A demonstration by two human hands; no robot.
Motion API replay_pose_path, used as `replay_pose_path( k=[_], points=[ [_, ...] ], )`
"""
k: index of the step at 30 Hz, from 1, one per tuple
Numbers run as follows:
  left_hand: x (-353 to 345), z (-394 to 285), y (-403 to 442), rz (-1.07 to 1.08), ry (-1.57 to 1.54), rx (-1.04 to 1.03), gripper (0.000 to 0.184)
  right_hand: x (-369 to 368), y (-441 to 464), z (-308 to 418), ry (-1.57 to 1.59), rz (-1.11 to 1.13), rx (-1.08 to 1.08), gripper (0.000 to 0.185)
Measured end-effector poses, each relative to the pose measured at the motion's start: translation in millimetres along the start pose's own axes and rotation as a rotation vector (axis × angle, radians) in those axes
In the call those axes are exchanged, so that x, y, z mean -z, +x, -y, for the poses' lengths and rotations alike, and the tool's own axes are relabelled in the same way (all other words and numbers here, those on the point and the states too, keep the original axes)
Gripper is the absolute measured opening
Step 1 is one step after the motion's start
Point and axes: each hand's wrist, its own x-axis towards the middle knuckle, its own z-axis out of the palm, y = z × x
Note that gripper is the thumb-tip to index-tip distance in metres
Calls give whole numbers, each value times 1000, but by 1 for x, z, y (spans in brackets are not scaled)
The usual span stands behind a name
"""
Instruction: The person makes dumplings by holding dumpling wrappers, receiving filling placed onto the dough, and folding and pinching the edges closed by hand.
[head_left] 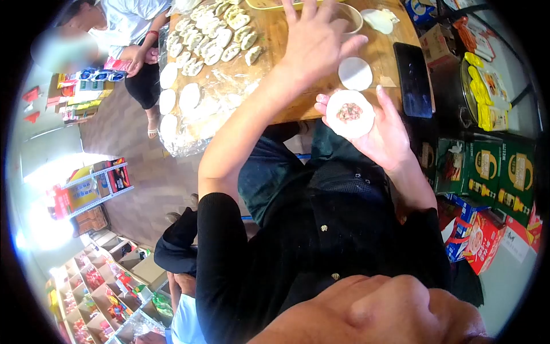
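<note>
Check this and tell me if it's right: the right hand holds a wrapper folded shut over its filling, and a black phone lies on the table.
Not quite: in the head view, the wrapper on the right hand is open, its filling showing. The black phone does lie on the table.

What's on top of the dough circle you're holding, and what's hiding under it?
Pinkish, green-flecked filling sits on the dough circle. The right hand is underneath, but the dough hides much of it.
</note>
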Motion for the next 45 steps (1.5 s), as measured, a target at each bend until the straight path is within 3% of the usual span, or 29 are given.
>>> replay_pose_path(
  k=[6, 8, 10, 12, 13, 15, 22, 26, 34, 40, 45],
  points=[
    [-15, 13, 7, 92, 91, 4, 41, 11, -4, 14, -9, 68, 60, 68],
    [-5, 7, 5, -69, 40, 40, 42, 11, -3, 18, -1, 67, 62, 69],
    [6, -2, -6, -41, 26, 52, 45, 16, 0, 23, 8, 67, 66, 69],
    [9, -11, -31, -71, -73, -63, 48, 26, 4, 24, 75, 189, 85, 68],
    [17, -22, -39, -68, -75, -69, 48, 23, 6, 23, 67, 56, 116, 66],
    [31, -44, -55, 122, -127, -76, 48, 21, 6, 22, 38, 63, 126, 64],
    [30, -58, -70, 223, -36, -114, 57, 12, 8, 14, -115, -14, 73, 58],
    [29, -62, -82, 111, -73, -190, 59, 10, 7, 14, -122, 15, 107, 54],
    [39, -55, -112, 181, -96, -247, 54, 2, 14, 15, -72, 63, 82, 52],
    [42, -43, -128, 67, -167, -165, 41, 0, 14, 11, -21, 24, 96, 51],
    [40, -36, -132, -53, -83, -217, 39, -2, 12, 8, -9, 91, 86, 50]
  ],
)
